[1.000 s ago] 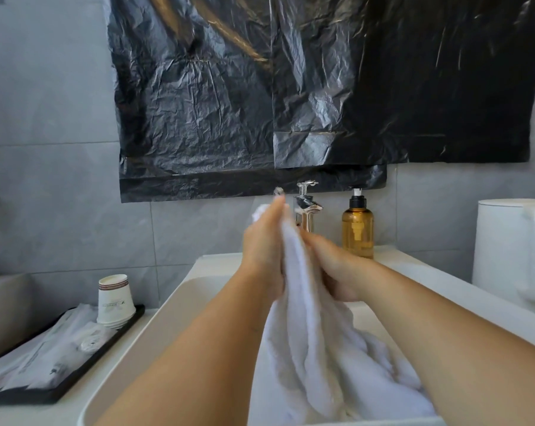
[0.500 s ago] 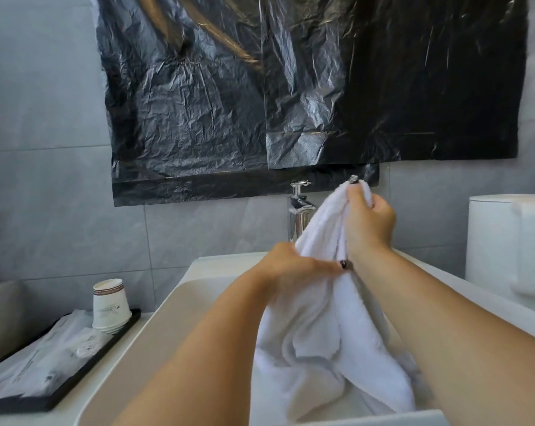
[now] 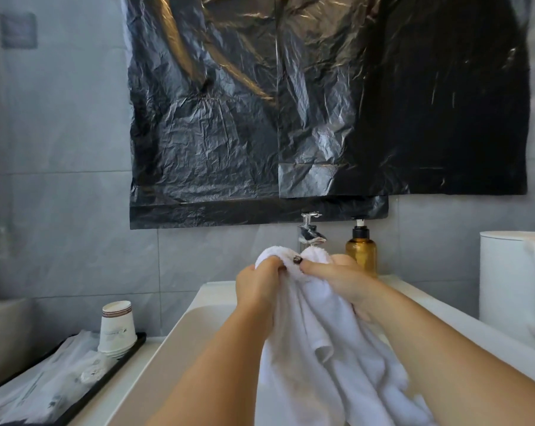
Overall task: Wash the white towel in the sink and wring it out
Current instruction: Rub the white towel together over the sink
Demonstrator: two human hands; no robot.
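Right hand (image 3: 340, 281) drops from raised grip, now level with left hand (image 3: 257, 287). Both sets of fingers curled tight on bunched top of white towel (image 3: 330, 348); rest hangs into sink (image 3: 180, 330), below faucet (image 3: 309, 232).

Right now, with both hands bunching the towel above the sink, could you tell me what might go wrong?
The white towel hangs over the sink's front edge, so wringing may drip outside. The right hand works close to the amber pump bottle and faucet; a twist could knock the bottle. The left hand grips only the top bunch.
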